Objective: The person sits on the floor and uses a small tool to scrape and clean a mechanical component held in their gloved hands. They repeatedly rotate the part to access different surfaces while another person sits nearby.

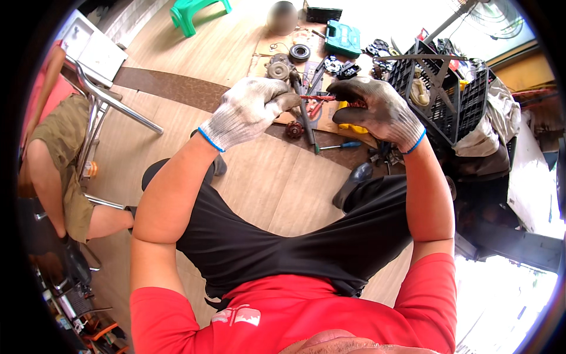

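Observation:
Both my hands wear pale knitted work gloves with blue cuffs and are raised over the parts on the floor. My left hand (250, 109) is closed, its thumb and fingertips pinching one end of a short twisted red wire (317, 97). The wire runs across to my right hand (377, 109), whose dark-stained fingers curl round a reddish-brown bundle of wire (357, 104). Below the hands lie a long dark metal bar (308, 125) and a dark red round part (294, 130). A grey metal machine part (279, 68) sits just beyond my left hand.
A black ring (299, 53) and a teal tool case (343, 38) lie farther off. Black plastic crates (433, 97) stand at right, near a blue-handled screwdriver (349, 145). A green stool (190, 16) is at far left. Another person's leg (62, 159) shows by a metal-framed chair (121, 106).

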### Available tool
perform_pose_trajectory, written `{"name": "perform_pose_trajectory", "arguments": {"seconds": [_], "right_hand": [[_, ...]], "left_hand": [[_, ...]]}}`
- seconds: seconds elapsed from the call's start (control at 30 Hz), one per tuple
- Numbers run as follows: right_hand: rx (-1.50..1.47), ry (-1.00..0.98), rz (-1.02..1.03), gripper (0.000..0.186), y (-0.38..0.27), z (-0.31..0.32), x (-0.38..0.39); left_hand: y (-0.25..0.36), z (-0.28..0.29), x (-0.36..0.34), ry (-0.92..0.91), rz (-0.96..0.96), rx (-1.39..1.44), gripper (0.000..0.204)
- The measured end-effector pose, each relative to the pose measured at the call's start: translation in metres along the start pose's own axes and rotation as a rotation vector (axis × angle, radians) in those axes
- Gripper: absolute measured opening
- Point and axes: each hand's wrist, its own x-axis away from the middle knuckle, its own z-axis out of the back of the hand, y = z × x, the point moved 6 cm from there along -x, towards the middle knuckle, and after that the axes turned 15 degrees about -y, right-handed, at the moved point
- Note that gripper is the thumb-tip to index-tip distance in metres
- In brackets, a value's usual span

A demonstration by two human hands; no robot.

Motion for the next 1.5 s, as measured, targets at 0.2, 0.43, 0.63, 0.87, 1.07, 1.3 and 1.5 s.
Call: {"name": "perform_pose_trajectory", "arguments": {"seconds": [0.2,0.43,0.63,0.87,1.07,1.3,1.5], "right_hand": [[0.069,-0.063,0.000,0.032,-0.009,-0.008,-0.005],[0.067,0.052,0.086,0.030,-0.016,-0.005,-0.002],[0.026,-0.034,0.058,0.029,-0.020,-0.009,-0.002],[0.153,0.007,-0.026,0.042,-0.003,-0.003,0.000],[0.423,0.023,0.131,0.035,-0.020,-0.018,-0.006],[0.709,0.216,0.334,0.029,-0.034,-0.022,-0.012],[0.623,0.115,0.212,0.032,-0.025,-0.015,-0.015]], "left_hand": [[0.002,-0.007,-0.002,0.061,-0.110,-0.079,0.023],[0.009,-0.003,0.000,0.088,-0.160,-0.048,0.017],[0.009,0.001,0.004,0.160,-0.243,-0.138,0.012],[0.003,-0.009,0.001,0.141,-0.197,-0.268,0.019],[0.008,-0.012,-0.004,0.067,-0.140,-0.160,0.025],[-0.003,-0.021,-0.004,-0.166,0.152,0.695,0.039],[-0.008,-0.023,-0.005,-0.092,0.073,0.646,0.043]]}}
